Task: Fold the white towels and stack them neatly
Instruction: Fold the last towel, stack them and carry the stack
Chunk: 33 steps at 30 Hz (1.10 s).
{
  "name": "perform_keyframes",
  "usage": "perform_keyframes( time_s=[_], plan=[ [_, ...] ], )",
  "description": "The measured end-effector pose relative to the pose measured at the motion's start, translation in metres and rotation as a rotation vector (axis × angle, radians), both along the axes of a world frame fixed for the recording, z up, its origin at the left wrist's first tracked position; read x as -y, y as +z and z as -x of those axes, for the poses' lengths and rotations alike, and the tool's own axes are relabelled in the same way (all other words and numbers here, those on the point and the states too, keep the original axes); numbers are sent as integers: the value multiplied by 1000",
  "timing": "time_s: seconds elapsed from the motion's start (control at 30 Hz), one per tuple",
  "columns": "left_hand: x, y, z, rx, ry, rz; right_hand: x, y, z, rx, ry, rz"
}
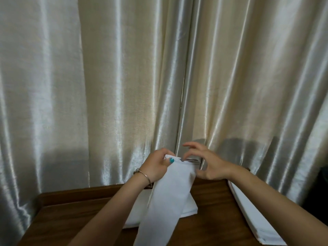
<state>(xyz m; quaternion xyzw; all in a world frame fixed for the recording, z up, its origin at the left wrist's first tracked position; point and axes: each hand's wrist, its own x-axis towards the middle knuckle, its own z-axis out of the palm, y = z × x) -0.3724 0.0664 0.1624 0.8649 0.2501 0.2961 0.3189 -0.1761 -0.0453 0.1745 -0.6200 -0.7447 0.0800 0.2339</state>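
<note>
Above table (pixel 71 210), towel (pixel 170 189) between hands

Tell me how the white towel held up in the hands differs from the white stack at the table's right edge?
The held white towel hangs lifted as a long narrow strip, its top pinched by the left hand; the white towel stack lies flat on the brown wooden table, untouched. The held one is a single piece, the stack several layers. Both are plain white cloth.

Held towel (pixel 166 196) lower end cut off by bottom edge; right stack (pixel 257 222) partly behind forearm.
</note>
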Motion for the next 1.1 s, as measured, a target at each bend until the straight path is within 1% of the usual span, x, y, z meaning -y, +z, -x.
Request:
perform_keyframes(
  time_s=[0.1, 0.17, 0.23, 0.33, 0.43, 0.5, 0.57, 0.63, 0.67, 0.77, 0.8, 0.87, 0.93, 1.0, 1.03, 1.1],
  plan=[
    [-1, 9, 0, -48, -9, -89, -7, 10, 8, 28, -14, -19],
    [-2, 14, 2, -48, -13, -119, -7, 13, 8, 14, -41, -51],
    [-2, 18, 3, -31, -7, -129, -6, 15, 7, 19, -51, -74],
    [-2, 24, 6, 7, 21, -133, -4, 15, 7, 76, -66, -88],
    [0, 29, 9, 41, 3, -134, -2, 16, 7, 70, -72, -99],
    [2, 31, 10, 35, -7, -138, -1, 17, 8, 83, -61, -88],
    [3, 32, 10, 31, -7, -147, 0, 18, 9, 143, -59, -37],
    [0, 36, 14, 49, 17, -158, 4, 19, 8, 191, -101, 21],
    [-3, 37, 17, 67, 39, -159, 8, 18, 6, 151, -133, 43],
    [-10, 38, 26, 81, 79, -157, 17, 16, -2, -92, -207, 33],
    [-11, 36, 26, 79, 86, -161, 17, 15, -3, -118, -221, 15],
    [-10, 33, 23, 104, 110, -155, 16, 12, -2, -171, -225, -35],
    [-10, 33, 21, 160, 117, -151, 15, 13, 1, -311, -214, -116],
    [-12, 34, 22, 192, 90, -140, 17, 20, -3, -447, -206, -134],
    [-12, 35, 21, 196, 70, -125, 17, 24, -6, -451, -201, -107],
    [-11, 35, 17, 180, 18, -102, 15, 32, -6, -294, -207, -18]
  ],
)
